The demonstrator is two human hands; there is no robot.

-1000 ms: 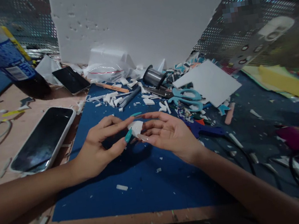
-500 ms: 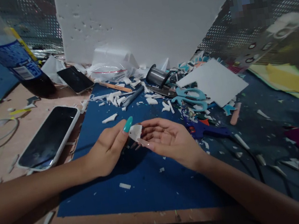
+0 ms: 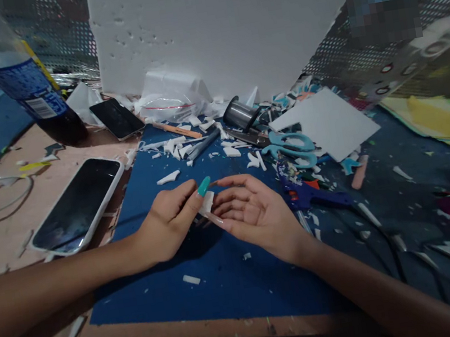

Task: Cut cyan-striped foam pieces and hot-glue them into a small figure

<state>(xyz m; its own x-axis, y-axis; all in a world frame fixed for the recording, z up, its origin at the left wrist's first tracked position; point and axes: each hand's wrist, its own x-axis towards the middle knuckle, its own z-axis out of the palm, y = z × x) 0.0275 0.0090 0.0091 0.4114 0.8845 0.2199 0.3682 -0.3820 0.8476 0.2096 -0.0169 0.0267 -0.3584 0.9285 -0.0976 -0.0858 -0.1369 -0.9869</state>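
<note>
Mat [image 3: 172, 293]: I see one scrap [image 3: 191, 280] lying loose toward its front edge.
Piece [image 3: 208, 203]: this small white bit is cut free, I judge, and held up off the mat; it is neither set down nor joined to anything I can see. Handling looks midway; how much is left I cannot read from here. It sits between my left hand [image 3: 165, 220] and right hand [image 3: 264, 216], partly covered by the left thumb.
Left grip: clamped on the piece, thumb on top, fingers mostly hidden.
Right grip: close by the left, fingers loosely cupped, thumb at the piece's lower edge; whether it grips or merely steadies, I cannot tell.
Glue gun [image 3: 319, 196]: blue, just right of the right hand.
Phone [image 3: 80, 208]: flat, left of the left hand.
Offcuts [image 3: 169, 177]: strewn past both hands; I take it some cutting is done.
Scissors [image 3: 289, 144]: unheld, beyond the right hand, a white sheet [image 3: 331, 123] just beside.
Spool [image 3: 239, 112]: on its side, behind the scissors.
Panel [image 3: 228, 25]: white, standing at the back.
</note>
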